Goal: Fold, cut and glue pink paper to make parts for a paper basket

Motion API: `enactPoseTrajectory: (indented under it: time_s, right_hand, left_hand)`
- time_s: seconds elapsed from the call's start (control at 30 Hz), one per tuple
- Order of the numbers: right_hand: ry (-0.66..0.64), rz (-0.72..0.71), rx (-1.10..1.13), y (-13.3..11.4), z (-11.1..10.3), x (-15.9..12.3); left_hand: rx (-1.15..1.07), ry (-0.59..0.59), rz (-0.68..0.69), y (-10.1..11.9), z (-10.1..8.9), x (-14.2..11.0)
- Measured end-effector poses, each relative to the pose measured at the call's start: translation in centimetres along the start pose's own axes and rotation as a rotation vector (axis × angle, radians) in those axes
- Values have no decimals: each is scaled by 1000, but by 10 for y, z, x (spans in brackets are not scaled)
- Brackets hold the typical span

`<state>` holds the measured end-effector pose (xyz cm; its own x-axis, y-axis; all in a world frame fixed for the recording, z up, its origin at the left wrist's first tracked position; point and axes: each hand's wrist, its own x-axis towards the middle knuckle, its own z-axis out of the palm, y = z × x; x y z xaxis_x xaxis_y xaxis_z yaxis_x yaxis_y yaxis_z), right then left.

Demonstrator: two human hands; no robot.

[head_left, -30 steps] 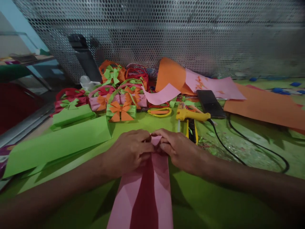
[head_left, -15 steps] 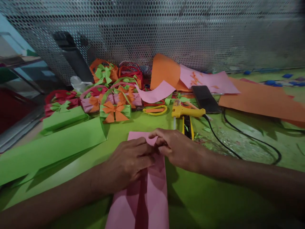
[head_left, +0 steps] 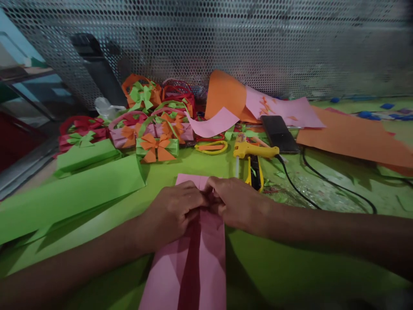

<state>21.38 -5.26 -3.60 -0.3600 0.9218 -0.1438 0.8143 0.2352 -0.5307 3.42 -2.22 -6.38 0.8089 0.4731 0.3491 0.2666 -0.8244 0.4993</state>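
Observation:
A long pink sheet of paper [head_left: 211, 267], its sides folded inward, lies lengthwise before me with a dark gap down its middle. My left hand [head_left: 176, 213] rests on its far part, fingers curled and closed on the paper's inner edge. Touching it from the right, my right hand [head_left: 237, 202] bends its fingers onto the same paper, close to the far end. The fingertips of both hands meet over the fold and partly hide it. Beyond the right hand lies a yellow glue gun [head_left: 254, 150].
Folded green paper [head_left: 74, 193] lies at the left. Small paper bags with bows [head_left: 157, 147] crowd the back left. Yellow-handled scissors [head_left: 211, 147], a black phone [head_left: 279, 134], orange sheets [head_left: 355, 137] and a black cord [head_left: 342, 194] lie farther back. A perforated metal panel [head_left: 206, 38] stands behind.
My right hand's fingers have curled in more tightly, and the two hands' fingertips have drawn together on the pink paper. The view has shifted slightly.

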Motion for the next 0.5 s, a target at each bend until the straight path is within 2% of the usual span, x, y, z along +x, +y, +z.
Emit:
enactPoseTrajectory:
  time_s: [0.23,0.37,0.5]
  right_hand:
    - [-47,139,163,-3,-11,5]
    - [-54,130,156,-3,-13,6]
    - [-33,85,128,4,-7,12]
  left_hand:
    - [-47,13,-162,3,-2,1]
    - [-59,-39,-240,3,-6,5]
    - [-53,-24,-212,1,-7,9]
